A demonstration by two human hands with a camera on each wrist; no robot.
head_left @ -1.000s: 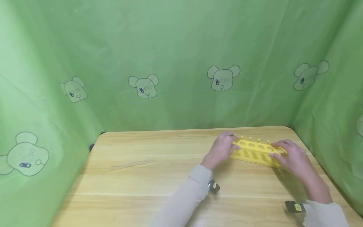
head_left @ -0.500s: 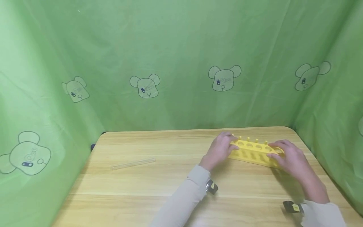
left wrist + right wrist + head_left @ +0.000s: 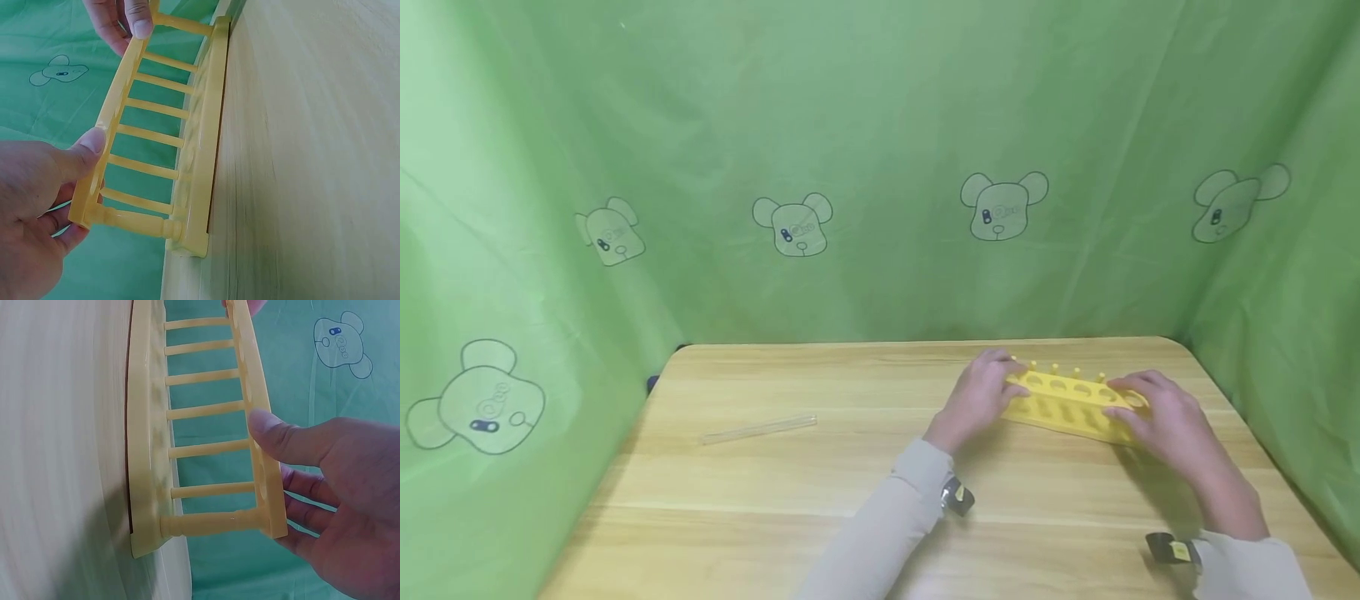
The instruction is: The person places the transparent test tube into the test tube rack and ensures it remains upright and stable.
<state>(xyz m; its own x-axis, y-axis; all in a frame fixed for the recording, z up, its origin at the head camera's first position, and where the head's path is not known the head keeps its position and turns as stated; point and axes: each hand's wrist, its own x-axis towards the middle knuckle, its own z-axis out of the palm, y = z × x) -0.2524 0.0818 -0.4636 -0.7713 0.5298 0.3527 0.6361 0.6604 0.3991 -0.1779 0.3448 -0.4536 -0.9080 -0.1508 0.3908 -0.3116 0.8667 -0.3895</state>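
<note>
A yellow plastic test tube rack (image 3: 1063,413) stands upright on the right side of the table, with a row of round holes in its top and short pegs along its far side. My left hand (image 3: 976,395) grips the left end of its top plate, thumb (image 3: 92,141) on the near edge and fingers beyond. At the other end my right hand (image 3: 1172,417) pinches the top plate the same way, its thumb (image 3: 265,422) on the near edge. Both wrist views show posts joining the top plate to the base, which sits at the tabletop.
A clear glass tube or rod (image 3: 760,429) lies on the left half of the wooden table (image 3: 737,500). Green curtains (image 3: 880,275) printed with bear heads enclose the back and both sides. A small black device (image 3: 957,497) is worn on the left wrist, another (image 3: 1172,548) on the right.
The head view has turned slightly left, shifting the curtain and tube rightward in the picture. The rack and both hands have shifted a little to the left, the grip unchanged.
</note>
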